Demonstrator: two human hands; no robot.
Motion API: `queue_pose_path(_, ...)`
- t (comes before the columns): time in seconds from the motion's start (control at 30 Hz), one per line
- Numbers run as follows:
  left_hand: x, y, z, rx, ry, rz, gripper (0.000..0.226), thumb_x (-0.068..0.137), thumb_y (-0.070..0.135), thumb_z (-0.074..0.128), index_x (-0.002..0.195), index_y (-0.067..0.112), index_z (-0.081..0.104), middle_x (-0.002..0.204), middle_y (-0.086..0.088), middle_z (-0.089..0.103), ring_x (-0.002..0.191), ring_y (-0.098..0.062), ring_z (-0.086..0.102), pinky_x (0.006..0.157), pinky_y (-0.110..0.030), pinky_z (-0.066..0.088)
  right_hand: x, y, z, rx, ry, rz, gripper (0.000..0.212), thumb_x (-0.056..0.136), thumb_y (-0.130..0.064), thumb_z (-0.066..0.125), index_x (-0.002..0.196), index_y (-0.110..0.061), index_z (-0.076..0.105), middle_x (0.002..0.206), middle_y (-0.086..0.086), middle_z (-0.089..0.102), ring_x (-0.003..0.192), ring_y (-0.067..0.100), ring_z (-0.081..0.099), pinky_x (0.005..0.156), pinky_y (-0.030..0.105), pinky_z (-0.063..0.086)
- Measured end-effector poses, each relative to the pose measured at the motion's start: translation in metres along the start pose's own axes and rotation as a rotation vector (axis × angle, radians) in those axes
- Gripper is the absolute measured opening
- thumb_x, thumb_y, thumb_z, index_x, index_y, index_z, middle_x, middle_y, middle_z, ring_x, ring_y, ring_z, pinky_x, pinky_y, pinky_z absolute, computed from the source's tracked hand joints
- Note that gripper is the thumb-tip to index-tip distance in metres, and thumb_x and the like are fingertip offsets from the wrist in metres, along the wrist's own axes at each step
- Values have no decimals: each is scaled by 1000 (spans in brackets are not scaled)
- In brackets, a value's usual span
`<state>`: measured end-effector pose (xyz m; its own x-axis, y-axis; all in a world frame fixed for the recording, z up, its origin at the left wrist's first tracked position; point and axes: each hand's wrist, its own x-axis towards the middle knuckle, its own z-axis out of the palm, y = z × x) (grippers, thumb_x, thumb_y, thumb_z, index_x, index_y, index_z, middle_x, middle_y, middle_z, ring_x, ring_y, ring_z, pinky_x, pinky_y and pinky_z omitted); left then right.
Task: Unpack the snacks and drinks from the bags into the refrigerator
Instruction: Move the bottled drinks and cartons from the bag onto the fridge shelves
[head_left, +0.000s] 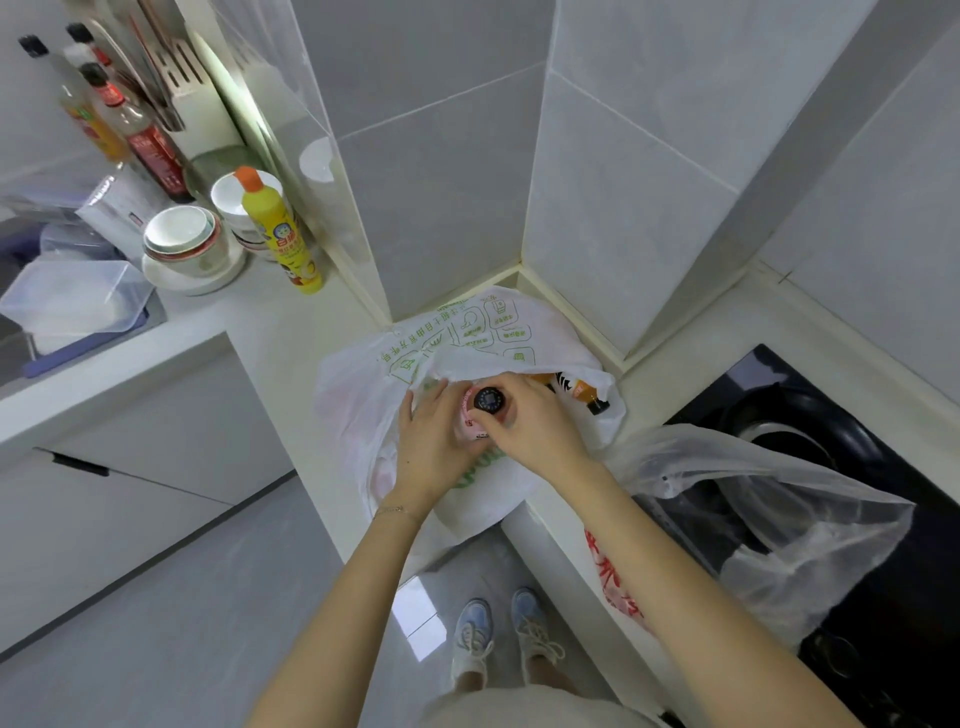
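Right hand (535, 431) tight around black-capped bottle (488, 401), left hand (431, 441) open against its side.

White plastic bag (467, 332), centre: green Chinese characters are running upside down, not legible.
Yellow squeeze bottle with orange cap (283, 236), 10 o'clock: red badge's white characters are blurring out.
Translucent plastic bag (779, 519), 4 o'clock: red characters are showing, unreadable.
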<state>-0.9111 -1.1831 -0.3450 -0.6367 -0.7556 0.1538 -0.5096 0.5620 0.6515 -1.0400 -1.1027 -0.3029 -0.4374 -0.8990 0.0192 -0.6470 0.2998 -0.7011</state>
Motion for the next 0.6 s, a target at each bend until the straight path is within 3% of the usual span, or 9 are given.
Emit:
queue_pose_path(0.13, -9, -2, -7, -75, 33, -93, 62, 69, 66, 60, 120, 30, 56, 115, 17, 63, 109, -10, 58, 105, -49, 34, -3, 5, -10, 40, 30, 30, 42, 89, -50, 60, 121, -23, 58, 100, -11, 59, 88, 7, 54, 78, 26, 48)
queue_pose_path(0.23, -14, -9, -11, -103, 24, -143, 68, 66, 67, 62, 124, 31, 54, 117, 17, 64, 110, -11, 57, 102, -50, 37, -3, 23, -12, -13, 85, 64, 44, 91, -49, 58, 124, -20, 58, 111, -5, 63, 102, 12, 55, 89, 31, 48)
queue_pose_path(0.4, -19, -3, -12, -142, 9, -137, 65, 72, 46, 75, 129, 27, 50, 116, 21, 56, 111, -14, 54, 101, -41, 38, -2, 44, -9, -56, 138, 51, 46, 90, -37, 64, 130, -16, 55, 123, -1, 59, 118, 17, 47, 98, 19, 26)
queue_pose_path(0.47, -22, -1, -10, -162, 17, -135, 63, 74, 40, 77, 130, 26, 49, 115, 23, 53, 111, -13, 54, 100, -41, 39, 0, 49, -5, -83, 113, 28, 44, 90, -35, 64, 129, -15, 56, 126, 1, 58, 122, 21, 46, 101, 22, 27)
queue_pose_path(0.6, -25, -1, -6, -266, 17, -195, 66, 71, 51, 68, 130, 27, 47, 118, 20, 55, 112, -14, 56, 98, -43, 46, 2, 59, 1, -135, 61, 17, 49, 88, -37, 66, 131, -17, 55, 131, 3, 54, 126, 23, 43, 107, 35, 33)
